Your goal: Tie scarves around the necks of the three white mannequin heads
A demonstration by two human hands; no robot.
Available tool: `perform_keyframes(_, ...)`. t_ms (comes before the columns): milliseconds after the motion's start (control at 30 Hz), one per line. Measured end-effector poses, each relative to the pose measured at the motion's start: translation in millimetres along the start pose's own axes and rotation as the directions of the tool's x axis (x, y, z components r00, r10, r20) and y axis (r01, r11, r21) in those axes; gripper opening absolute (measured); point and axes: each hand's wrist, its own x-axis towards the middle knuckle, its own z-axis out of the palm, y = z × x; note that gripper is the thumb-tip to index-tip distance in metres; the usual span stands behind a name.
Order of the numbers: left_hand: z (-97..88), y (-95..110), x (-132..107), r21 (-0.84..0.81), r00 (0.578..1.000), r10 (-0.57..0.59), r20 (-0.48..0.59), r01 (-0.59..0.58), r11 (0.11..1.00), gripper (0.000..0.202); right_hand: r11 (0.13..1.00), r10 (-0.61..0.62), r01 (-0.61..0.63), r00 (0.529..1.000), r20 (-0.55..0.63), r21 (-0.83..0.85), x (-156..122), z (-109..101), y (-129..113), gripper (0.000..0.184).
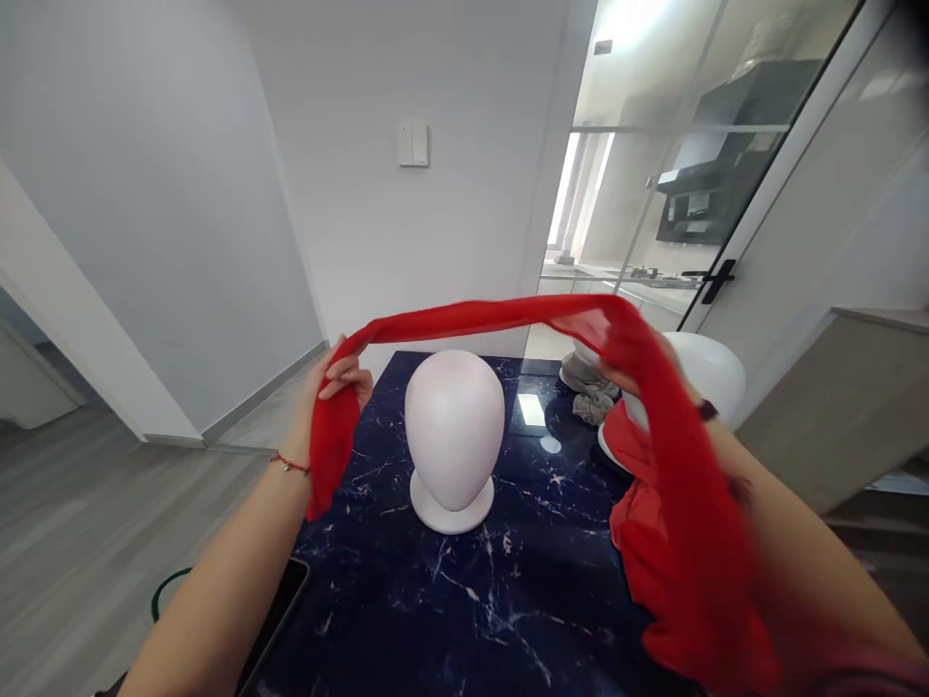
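A long red scarf [464, 318] of sheer cloth stretches between my two hands, above and behind the top of a white mannequin head [454, 426]. My left hand [346, 378] is closed around one part of it, and a short end hangs down by the wrist. At the right, my right hand [625, 376] is mostly covered by the cloth, but the scarf drapes over it and is held up there. The longer end falls along my right forearm toward the lower right. The mannequin head stands upright on its round base, with no cloth touching it.
The dark blue marbled table [464, 600] carries everything. More white mannequin heads [707, 373] stand at the right, with grey cloth [591, 387] and coral-red cloth [628, 440] around them. A dark flat device [280, 610] lies at the left edge. Behind are a wall and a glass door [682, 145].
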Motion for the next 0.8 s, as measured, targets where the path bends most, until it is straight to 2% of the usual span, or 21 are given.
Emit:
perform_keyframes(33,-5.3,-4.3,10.9,-0.03,1.0,0.005,-0.015,-0.006,1.0,0.027,0.994,0.021,-0.017,0.999,-0.032,0.112,20.7,16.2,2.3,0.021)
perform_keyframes(67,-11.6,-9.2,20.6,-0.065,0.999,0.007,-0.035,-0.009,0.998,0.027,0.985,0.108,-0.103,0.994,-0.034,0.14,39.2,31.2,8.7,0.021)
perform_keyframes(133,-26.6,-18.9,34.0,-0.131,0.992,-0.042,-0.119,0.026,0.991,0.026,0.971,0.207,-0.204,0.978,-0.015,0.125,65.3,53.0,32.5,0.017)
perform_keyframes(200,-43.1,-26.6,35.6,-0.176,0.954,-0.163,-0.251,0.12,0.977,0.027,0.957,0.276,-0.275,0.961,-0.002,0.095,73.2,60.5,65.8,0.013)
perform_keyframes(300,-63.9,-34.8,13.1,-0.202,0.869,-0.311,-0.385,0.249,0.947,0.028,0.928,0.37,-0.37,0.929,0.014,0.051,54.2,50.8,116.1,0.015)
perform_keyframes(367,-71.7,-41.8,-14.3,-0.2,0.823,-0.379,-0.423,0.323,0.925,0.027,0.903,0.43,-0.43,0.903,0.02,0.009,28.5,39.4,142.6,0.015)
perform_keyframes(467,-73.9,-61.9,-59.5,-0.203,0.712,-0.507,-0.486,0.473,0.857,0.023,0.878,0.474,-0.469,0.879,0.043,-0.095,-14.8,29.3,171.1,0.018)
perform_keyframes(567,-71.1,-95.1,-93.7,-0.207,0.694,-0.544,-0.473,0.512,0.833,0.02,0.892,0.413,-0.385,0.907,0.082,-0.235,-51.7,33.0,193.1,0.026)
perform_keyframes(667,-71.5,-131.6,-110.5,-0.224,0.688,-0.515,-0.51,0.472,0.853,0.019,0.906,0.243,-0.181,0.963,0.119,-0.382,-78.4,45.5,212.6,0.033)
perform_keyframes(733,-76.1,-151.0,-114.4,-0.231,0.683,-0.511,-0.522,0.464,0.855,0.019,0.869,0.138,-0.037,0.976,0.168,-0.494,-92.7,54.4,223.3,0.036)
perform_keyframes(800,-84.5,-164.4,-114.9,-0.218,0.696,-0.533,-0.481,0.494,0.842,0.021,0.799,0.088,0.05,0.976,0.199,-0.6,-106.0,61.9,230.5,0.033)
